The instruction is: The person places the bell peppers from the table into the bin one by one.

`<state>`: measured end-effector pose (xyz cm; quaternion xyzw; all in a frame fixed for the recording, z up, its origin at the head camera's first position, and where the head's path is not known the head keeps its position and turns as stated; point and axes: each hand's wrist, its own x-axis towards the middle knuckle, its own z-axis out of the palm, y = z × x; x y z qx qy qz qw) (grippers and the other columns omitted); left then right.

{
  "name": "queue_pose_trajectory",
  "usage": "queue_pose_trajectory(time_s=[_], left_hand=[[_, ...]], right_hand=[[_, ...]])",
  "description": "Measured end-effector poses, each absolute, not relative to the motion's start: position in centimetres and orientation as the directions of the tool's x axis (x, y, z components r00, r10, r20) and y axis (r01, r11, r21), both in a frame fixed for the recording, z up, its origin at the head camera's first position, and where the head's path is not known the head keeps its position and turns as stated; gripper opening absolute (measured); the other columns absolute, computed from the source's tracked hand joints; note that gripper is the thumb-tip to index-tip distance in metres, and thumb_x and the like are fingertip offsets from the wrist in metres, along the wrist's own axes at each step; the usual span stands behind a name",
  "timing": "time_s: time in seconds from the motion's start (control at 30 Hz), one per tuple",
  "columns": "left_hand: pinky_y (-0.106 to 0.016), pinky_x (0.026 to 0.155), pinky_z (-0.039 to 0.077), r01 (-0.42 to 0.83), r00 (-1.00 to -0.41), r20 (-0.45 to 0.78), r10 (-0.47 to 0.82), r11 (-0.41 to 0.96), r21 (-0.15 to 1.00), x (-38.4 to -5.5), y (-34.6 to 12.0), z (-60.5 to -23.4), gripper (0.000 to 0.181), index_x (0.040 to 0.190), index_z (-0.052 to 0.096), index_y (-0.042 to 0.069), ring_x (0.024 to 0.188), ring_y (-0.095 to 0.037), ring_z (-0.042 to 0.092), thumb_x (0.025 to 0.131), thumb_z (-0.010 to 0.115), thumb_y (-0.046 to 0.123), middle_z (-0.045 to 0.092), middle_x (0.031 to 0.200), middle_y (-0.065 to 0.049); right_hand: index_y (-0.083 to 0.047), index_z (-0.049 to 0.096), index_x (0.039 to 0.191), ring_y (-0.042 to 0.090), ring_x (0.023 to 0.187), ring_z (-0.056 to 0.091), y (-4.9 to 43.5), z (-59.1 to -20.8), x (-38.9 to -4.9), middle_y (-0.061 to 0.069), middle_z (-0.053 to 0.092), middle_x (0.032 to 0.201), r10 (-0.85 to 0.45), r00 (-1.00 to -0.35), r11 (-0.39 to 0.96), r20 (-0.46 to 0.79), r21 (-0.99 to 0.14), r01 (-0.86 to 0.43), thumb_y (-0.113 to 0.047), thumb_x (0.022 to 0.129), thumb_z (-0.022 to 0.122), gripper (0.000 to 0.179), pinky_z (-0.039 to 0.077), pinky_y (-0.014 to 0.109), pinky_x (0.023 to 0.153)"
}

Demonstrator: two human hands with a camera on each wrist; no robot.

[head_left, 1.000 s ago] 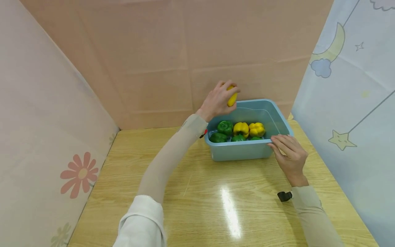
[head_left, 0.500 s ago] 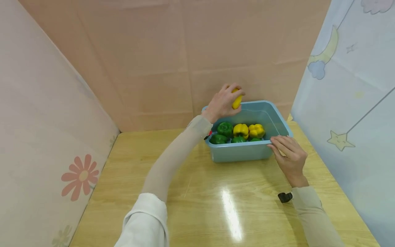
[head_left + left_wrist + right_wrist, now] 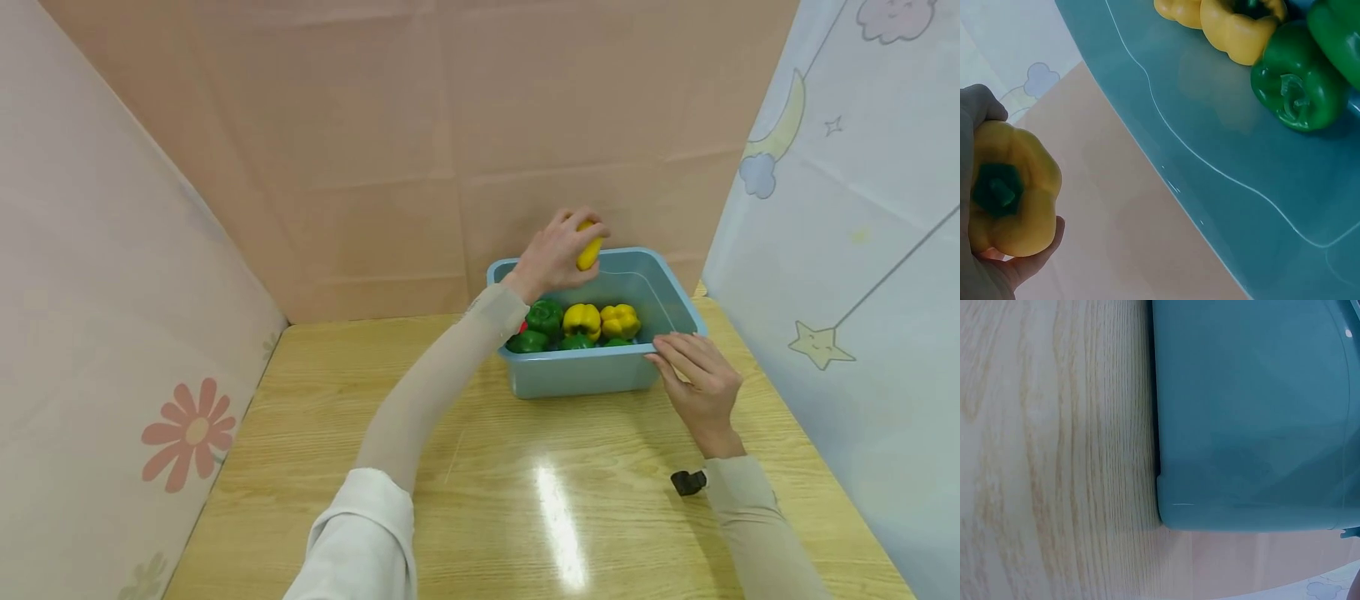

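Note:
My left hand (image 3: 557,257) grips a yellow bell pepper (image 3: 590,252) over the back of a blue plastic bin (image 3: 585,382). In the left wrist view, fingers and thumb wrap the pepper (image 3: 1038,187), whose green stem faces the camera. Several peppers lie inside the bin: a yellow one (image 3: 582,322), another yellow one (image 3: 621,321) and green ones such as the green bell pepper (image 3: 544,317). My right hand (image 3: 701,387) holds the bin's front right rim, fingers over the edge and thumb below it outside. The right wrist view shows mostly the bin's outer wall (image 3: 1247,412).
The bin stands on a wooden table (image 3: 337,400), near its back right. Behind rises a peach cloth backdrop (image 3: 337,167). A patterned sheet (image 3: 862,250) borders the right side, and a flowered sheet (image 3: 112,292) the left.
My left hand has moved right and slightly down in the head view, carrying the yellow bell pepper farther over the bin. The right hand keeps its place on the rim.

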<state>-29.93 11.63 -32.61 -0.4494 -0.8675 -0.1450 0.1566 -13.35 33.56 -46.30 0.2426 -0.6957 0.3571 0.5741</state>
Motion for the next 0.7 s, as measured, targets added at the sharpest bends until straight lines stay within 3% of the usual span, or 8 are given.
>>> queue_pose_trajectory(time_s=[0.53, 0.7], left_hand=[[-0.030, 0.093, 0.060, 0.832, -0.532, 0.396, 0.749, 0.548, 0.081, -29.77, 12.40, -32.98, 0.041, 0.140, 0.066, 0.021, 0.133, -0.027, 0.052, 0.101, 0.064, 0.032, 0.056, 0.146, -0.002], [-0.028, 0.100, 0.055, 0.839, -0.527, 0.396, 0.752, 0.536, 0.098, -29.77, 12.38, -33.02, 0.041, 0.140, 0.067, 0.019, 0.132, -0.026, 0.052, 0.101, 0.065, 0.032, 0.056, 0.146, -0.003]], right_hand=[[0.006, 0.084, 0.095, 0.049, 0.077, 0.069, 33.79, -47.13, -13.90, 0.027, 0.079, 0.091, 0.077, -0.225, 0.621, 0.971, -0.223, -0.751, -0.022, 0.091, 0.086, 0.029, 0.057, 0.032, 0.098], [0.007, 0.083, 0.094, 0.049, 0.078, 0.070, 33.85, -47.25, -14.00, 0.027, 0.079, 0.091, 0.079, -0.226, 0.621, 0.971, -0.226, -0.750, -0.022, 0.090, 0.087, 0.029, 0.057, 0.032, 0.100]])
